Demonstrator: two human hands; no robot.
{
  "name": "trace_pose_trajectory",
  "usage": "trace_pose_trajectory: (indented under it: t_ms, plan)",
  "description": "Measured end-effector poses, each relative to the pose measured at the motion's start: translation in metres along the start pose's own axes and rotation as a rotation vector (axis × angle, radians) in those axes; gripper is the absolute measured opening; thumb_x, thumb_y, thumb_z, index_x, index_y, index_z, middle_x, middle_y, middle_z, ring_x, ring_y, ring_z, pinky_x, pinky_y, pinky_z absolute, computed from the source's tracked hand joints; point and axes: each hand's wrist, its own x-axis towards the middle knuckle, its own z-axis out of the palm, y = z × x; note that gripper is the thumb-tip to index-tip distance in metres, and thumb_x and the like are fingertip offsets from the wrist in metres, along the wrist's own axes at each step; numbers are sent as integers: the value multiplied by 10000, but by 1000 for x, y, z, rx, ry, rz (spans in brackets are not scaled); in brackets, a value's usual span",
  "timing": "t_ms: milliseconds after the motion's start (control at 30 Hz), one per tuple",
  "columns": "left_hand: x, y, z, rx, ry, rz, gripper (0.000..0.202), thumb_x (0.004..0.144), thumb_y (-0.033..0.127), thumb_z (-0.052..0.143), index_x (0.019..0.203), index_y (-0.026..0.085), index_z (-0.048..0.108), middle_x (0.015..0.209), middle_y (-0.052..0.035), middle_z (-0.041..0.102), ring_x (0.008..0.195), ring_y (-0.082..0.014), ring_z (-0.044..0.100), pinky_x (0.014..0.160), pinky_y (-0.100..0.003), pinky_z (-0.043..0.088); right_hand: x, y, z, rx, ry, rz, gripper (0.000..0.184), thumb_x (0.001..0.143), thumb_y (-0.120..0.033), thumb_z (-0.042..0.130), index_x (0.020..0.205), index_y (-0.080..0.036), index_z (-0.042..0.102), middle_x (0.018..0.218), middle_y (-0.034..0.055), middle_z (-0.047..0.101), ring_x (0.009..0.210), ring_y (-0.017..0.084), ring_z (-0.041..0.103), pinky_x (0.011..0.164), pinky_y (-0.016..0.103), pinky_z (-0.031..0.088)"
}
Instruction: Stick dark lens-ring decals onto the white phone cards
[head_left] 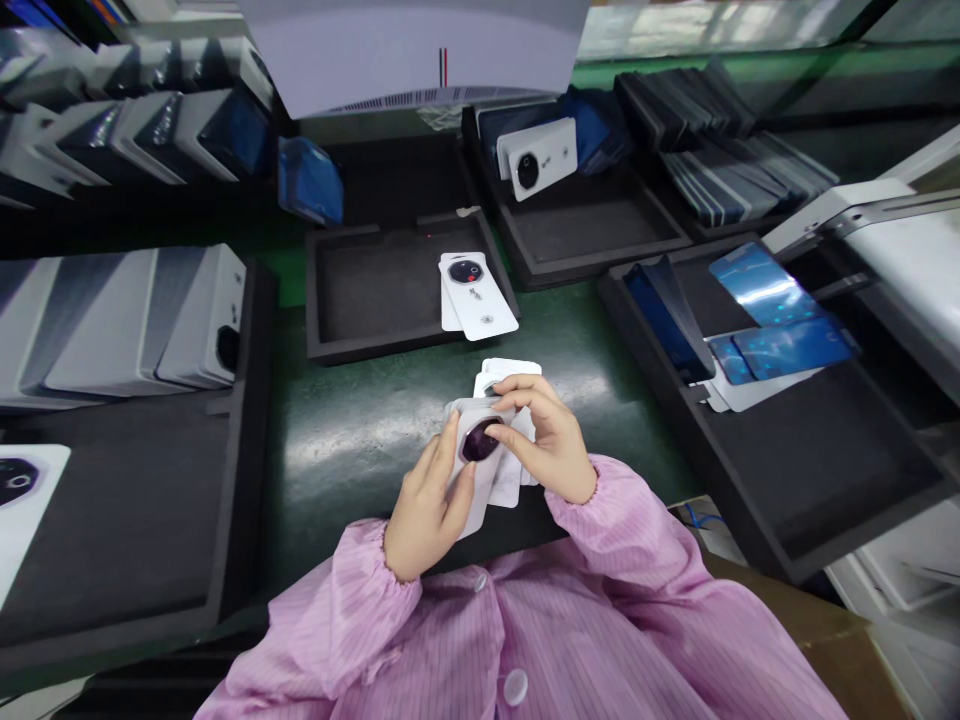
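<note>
In front of my chest, my left hand point(433, 503) grips a white phone-shaped panel point(474, 505) with a dark round camera area, its fingers along the left side. My right hand point(546, 440) is closed at the panel's upper right corner, thumb over the camera area and fingers at the top edge. Whether a second thin piece sits between those fingers is hidden. Behind and beneath the held panel, several similar white panels point(507, 484) lie overlapping on the dark green tabletop point(360, 420). Further off, white panels with a camera circle point(484, 300) rest over a black tray's corner.
Black trays point(405, 345) stand around the work area. The left tray point(262, 420) and racks behind hold rows of white panels. In the right tray lie shiny blue phone-shaped sheets point(780, 350). A back tray has white panels point(544, 155). A large pale grey box point(420, 50) hangs over the back.
</note>
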Motion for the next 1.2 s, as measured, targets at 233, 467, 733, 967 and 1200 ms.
trace_pose_trajectory:
  t_ms: [233,467,733,967,1200]
  plan:
    - [0,1,-1,19,-4,10,718,928,146,481,1532,247,106,1472,-148,439,1284,-255,522,961,-361,524,0,0,0,4,-3,11,119,813,-208,697,901,-216,617,1080,63,600,1053,209,600,943,423,492]
    - [-2,0,0,-130,23,-146,677,934,217,505,1519,304,175,1507,-94,413,1346,-260,452,1067,-398,437,-2,-2,3,-215,43,-196,71,839,-171,631,790,-217,609,1077,69,628,1130,252,564,938,478,479]
    - [4,5,-4,-451,183,-406,626,918,266,557,1483,326,293,1536,-10,379,1400,-204,369,1133,-296,346,-10,2,14,-117,-95,-655,124,855,-100,600,942,-185,626,857,42,724,912,183,681,781,366,557]
    - [6,4,-6,-500,207,-432,627,902,296,582,1473,327,326,1538,-20,374,1420,-232,330,1174,-335,274,-9,0,13,-22,-180,-773,151,893,-125,557,1027,-173,608,915,71,739,968,165,687,768,310,582]
    - [4,1,-5,-542,185,-423,633,906,275,575,1476,338,308,1554,-6,346,1434,-224,303,1177,-351,269,-7,-7,15,-46,-193,-792,104,917,-128,537,990,-154,607,935,78,738,964,159,696,777,287,596]
